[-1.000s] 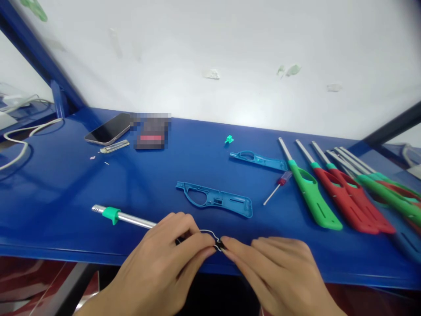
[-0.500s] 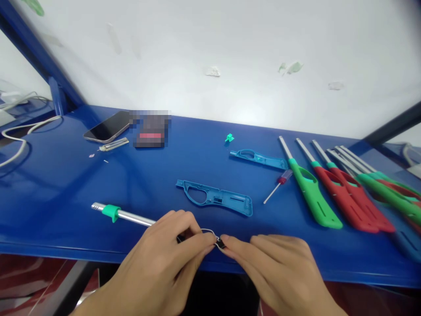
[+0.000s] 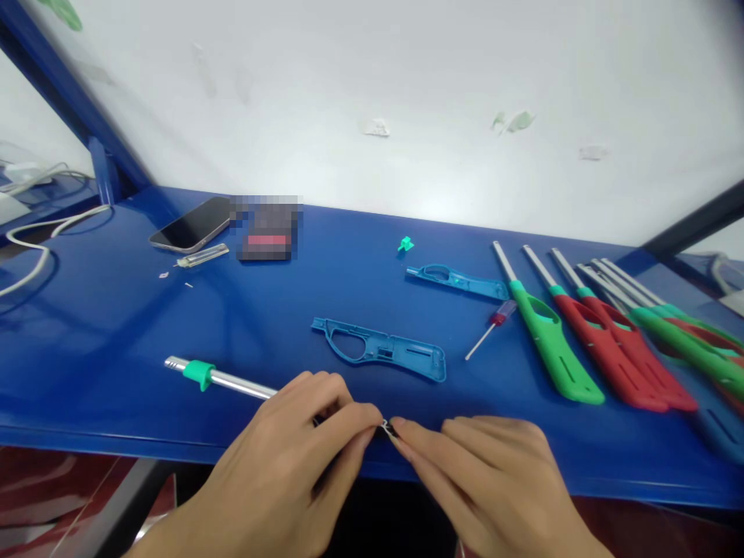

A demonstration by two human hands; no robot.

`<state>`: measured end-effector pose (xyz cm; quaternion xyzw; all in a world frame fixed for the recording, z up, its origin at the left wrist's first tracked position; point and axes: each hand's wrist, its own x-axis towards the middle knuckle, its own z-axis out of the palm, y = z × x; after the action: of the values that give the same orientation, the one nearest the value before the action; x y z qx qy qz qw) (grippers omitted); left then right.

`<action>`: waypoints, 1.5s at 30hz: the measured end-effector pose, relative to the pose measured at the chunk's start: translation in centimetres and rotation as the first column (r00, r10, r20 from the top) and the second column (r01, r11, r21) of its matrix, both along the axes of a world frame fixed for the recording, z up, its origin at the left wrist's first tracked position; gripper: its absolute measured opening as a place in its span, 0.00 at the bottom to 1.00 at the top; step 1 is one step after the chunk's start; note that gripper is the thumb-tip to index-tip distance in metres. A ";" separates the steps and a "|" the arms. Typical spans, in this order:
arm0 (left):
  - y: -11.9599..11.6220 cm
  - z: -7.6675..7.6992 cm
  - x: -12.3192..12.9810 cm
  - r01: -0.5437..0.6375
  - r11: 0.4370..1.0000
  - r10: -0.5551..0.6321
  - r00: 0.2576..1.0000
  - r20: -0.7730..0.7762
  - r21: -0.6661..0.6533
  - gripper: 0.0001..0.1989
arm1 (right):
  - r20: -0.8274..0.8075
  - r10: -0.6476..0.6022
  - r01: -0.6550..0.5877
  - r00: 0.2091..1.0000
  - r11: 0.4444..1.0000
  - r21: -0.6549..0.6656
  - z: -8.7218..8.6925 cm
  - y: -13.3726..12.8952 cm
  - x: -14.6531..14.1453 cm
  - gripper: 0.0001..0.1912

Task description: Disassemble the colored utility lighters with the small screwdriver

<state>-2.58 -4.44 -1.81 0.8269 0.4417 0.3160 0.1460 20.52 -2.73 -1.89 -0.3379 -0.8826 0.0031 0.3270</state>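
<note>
Both hands meet near the table's front edge, thumbs and forefingers closed on a small black part point(image 3: 389, 429) with a thin white wire at it. My left hand point(image 3: 296, 449) pinches its left side. A silver lighter tube point(image 3: 241, 385) with a green collar point(image 3: 198, 374) runs out from under this hand to the left; its near end is hidden. My right hand point(image 3: 488, 465) pinches the black part's right end, mostly covering it. Just beyond the hands lies a blue lighter casing half point(image 3: 407, 356), inner side up; the other blue half point(image 3: 465, 284) lies farther back.
A screwdriver point(image 3: 491, 329) lies right of the casing halves. Several assembled lighters, including a green one point(image 3: 555, 349) and a red one point(image 3: 610, 353), fill the right side. A green trigger piece point(image 3: 405, 244), a phone point(image 3: 191, 225) and a clear fuel tank point(image 3: 203, 256) lie farther back.
The white wire's loop above the fingertips has drawn in, and only a short bit shows between them. Both hands stay in nearly the same place.
</note>
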 end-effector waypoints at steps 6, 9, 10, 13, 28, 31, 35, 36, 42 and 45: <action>-0.1 -0.1 -0.2 -0.002 1.000 0.002 1.000 -0.027 0.006 0.12 | 0.015 0.016 -0.017 1.000 1.000 0.013 0.0 -0.1 0.1 0.26; -0.1 -0.2 -0.1 0.003 1.000 -0.003 1.000 -0.021 0.004 0.13 | 0.017 0.029 -0.030 0.999 1.000 0.009 0.2 0.0 0.2 0.25; -0.1 -0.2 -0.1 0.006 1.000 -0.006 1.000 -0.018 0.001 0.13 | 0.016 0.033 -0.033 0.999 0.999 0.007 0.3 0.0 0.3 0.25; -0.1 -0.1 0.0 0.006 1.000 -0.005 1.000 -0.026 0.004 0.14 | 0.002 0.044 -0.044 0.999 0.999 -0.004 0.4 0.1 0.3 0.26; -0.1 -0.3 -0.5 0.076 0.996 -0.071 0.992 -0.105 0.044 0.23 | -0.011 0.026 -0.026 1.000 0.999 -0.043 -0.5 -0.2 0.5 0.18; 0.0 -0.1 -0.6 0.074 0.995 -0.068 0.992 -0.106 0.059 0.23 | -0.040 -0.024 0.022 0.999 0.998 -0.053 -0.6 -0.3 0.5 0.14; 0.1 0.1 -0.4 0.082 0.993 -0.073 0.991 -0.116 0.079 0.22 | -0.089 -0.080 0.075 0.993 0.995 -0.058 -0.5 -0.4 0.4 0.13; 0.1 0.1 -0.4 0.083 0.993 -0.073 0.991 -0.112 0.086 0.21 | -0.091 -0.076 0.070 0.993 0.995 -0.065 -0.5 -0.4 0.4 0.13; 0.3 0.2 -0.4 0.097 0.991 -0.086 0.989 -0.117 0.090 0.21 | -0.071 -0.012 0.007 0.997 0.997 -0.071 -0.4 -0.1 0.8 0.20; 0.3 0.4 -0.7 0.122 0.989 -0.112 0.988 -0.109 0.082 0.21 | -0.084 -0.013 0.006 0.996 0.996 -0.089 -0.4 -0.1 0.9 0.21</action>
<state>-3.30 -4.15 -1.46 0.8724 0.3850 0.2826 0.1044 21.43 -2.84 -2.26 -0.3557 -0.8654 0.0550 0.3485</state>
